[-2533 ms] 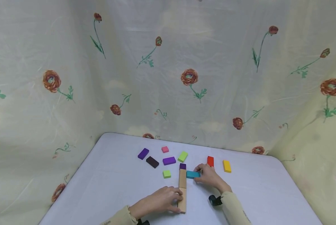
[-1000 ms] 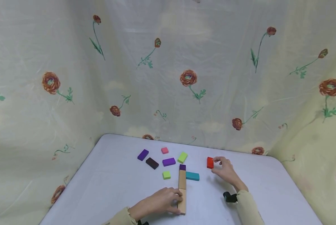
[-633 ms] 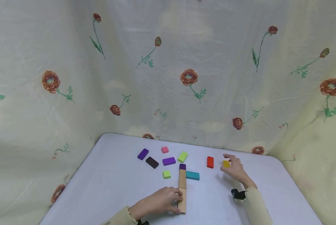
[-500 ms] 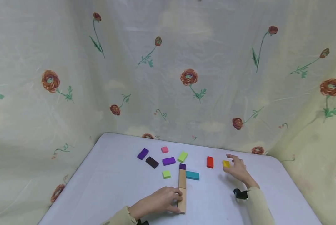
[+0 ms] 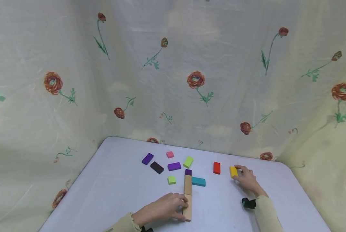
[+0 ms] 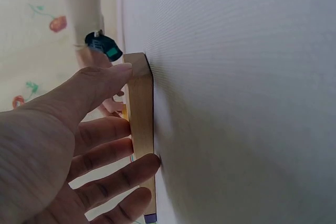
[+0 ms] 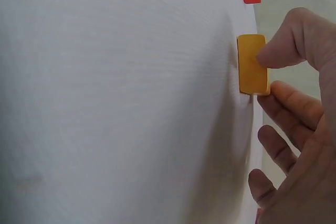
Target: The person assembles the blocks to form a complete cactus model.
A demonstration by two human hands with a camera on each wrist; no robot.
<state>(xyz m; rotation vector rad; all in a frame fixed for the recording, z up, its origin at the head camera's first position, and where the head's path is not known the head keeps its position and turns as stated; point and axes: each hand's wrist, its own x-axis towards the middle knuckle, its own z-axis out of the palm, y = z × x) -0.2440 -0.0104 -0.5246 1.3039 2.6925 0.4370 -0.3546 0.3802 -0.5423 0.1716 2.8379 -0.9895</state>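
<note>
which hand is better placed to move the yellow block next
Likely the right hand: its thumb touches the yellow block, while the left hand is farther off, at a wooden block.

Curtained-off spot, room type unclear; flowered cloth (image 5: 173, 93) around, white tabletop (image 5: 115, 183)

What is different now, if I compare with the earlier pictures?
The right hand has let go of the teal block, moved to the right past the red block, and now pinches the yellow block. The left hand stays on the near wooden block, and the teal and red blocks lie where they were.
</note>
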